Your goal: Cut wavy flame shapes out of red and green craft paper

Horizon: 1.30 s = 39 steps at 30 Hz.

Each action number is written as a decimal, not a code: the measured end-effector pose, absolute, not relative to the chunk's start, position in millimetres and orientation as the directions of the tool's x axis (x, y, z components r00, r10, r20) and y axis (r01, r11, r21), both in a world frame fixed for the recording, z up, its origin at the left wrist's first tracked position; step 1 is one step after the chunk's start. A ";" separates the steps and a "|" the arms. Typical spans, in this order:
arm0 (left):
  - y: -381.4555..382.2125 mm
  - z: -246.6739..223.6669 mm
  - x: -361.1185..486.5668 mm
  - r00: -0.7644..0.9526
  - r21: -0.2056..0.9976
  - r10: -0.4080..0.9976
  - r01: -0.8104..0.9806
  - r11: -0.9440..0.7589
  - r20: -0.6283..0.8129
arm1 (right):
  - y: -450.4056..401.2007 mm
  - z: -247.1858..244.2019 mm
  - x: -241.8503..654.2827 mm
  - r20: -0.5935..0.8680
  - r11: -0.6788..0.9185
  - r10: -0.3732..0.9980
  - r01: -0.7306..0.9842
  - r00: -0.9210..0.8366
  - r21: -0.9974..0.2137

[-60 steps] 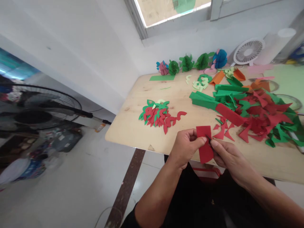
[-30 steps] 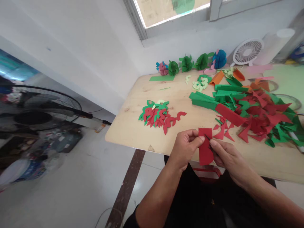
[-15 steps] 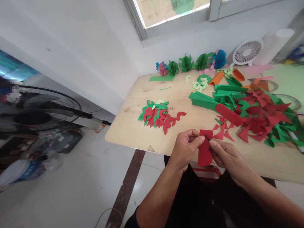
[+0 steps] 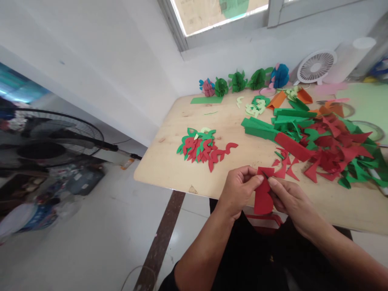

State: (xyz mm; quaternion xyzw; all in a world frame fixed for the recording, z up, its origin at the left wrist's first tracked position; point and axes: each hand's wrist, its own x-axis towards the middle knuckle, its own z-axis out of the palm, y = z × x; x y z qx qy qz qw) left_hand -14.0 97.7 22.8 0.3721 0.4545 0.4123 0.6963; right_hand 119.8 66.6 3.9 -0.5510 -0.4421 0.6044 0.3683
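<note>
My left hand (image 4: pixel 238 189) pinches a strip of red paper (image 4: pixel 263 201) between thumb and fingers, above the table's front edge. The strip hangs upright, and its lower right edge is rounded. My right hand (image 4: pixel 292 199) is closed on scissors (image 4: pixel 266 175); only a thin dark blade tip shows against the upper part of the paper, and the handles are hidden in the fingers. Left of the hands lies a pile of red and green cut paper shapes (image 4: pixel 198 148). Red scraps (image 4: pixel 285 165) lie just beyond my right hand.
On the wooden table (image 4: pixel 163 165), a heap of red and green paper scraps (image 4: pixel 333 145) covers the right side. Folded green strips (image 4: pixel 260 128) lie near it. Paper ornaments (image 4: pixel 238 82) and a small white fan (image 4: pixel 317 66) line the wall. A large floor fan (image 4: pixel 54 139) stands left.
The red paper has shifted slightly right and down with my left fingers. The blade now reaches into its upper part, where a slit has opened. My right hand has barely moved.
</note>
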 end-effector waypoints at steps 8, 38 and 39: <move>97.5 18.4 -14.3 0.243 0.898 0.909 -0.207 0.389 -0.338 | 67.5 3.5 120.7 -0.333 -0.327 0.933 0.069 -0.136 -0.943; 101.2 23.4 -15.5 0.239 0.902 0.907 -0.181 0.393 -0.347 | 71.6 -0.8 123.7 -0.329 -0.323 0.928 0.062 -0.172 -0.944; 101.8 23.5 -15.7 0.236 0.905 0.909 -0.176 0.387 -0.343 | 72.5 -1.4 123.6 -0.330 -0.324 0.928 0.064 -0.173 -0.944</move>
